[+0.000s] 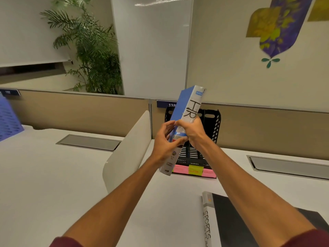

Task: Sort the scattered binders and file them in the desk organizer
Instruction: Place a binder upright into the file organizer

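Note:
A blue binder [187, 107] with "HR" written on its white spine is held upright and tilted, lifted above the desk. My left hand [164, 141] grips its lower part from the left. My right hand [191, 130] grips the spine from the right. Behind it stands a black mesh desk organizer [212, 125] with pink and yellow labels [194, 171] along its front edge. A black binder [236, 221] with "SPORTS" on its spine lies flat at the lower right.
A white curved divider panel [128, 152] rises to the left of the organizer. Beige partitions [80, 111] close off the back of the white desk [53, 175]. Cable flaps [89, 142] are set into the desk on both sides. A purple mesh tray [8, 120] stands far left.

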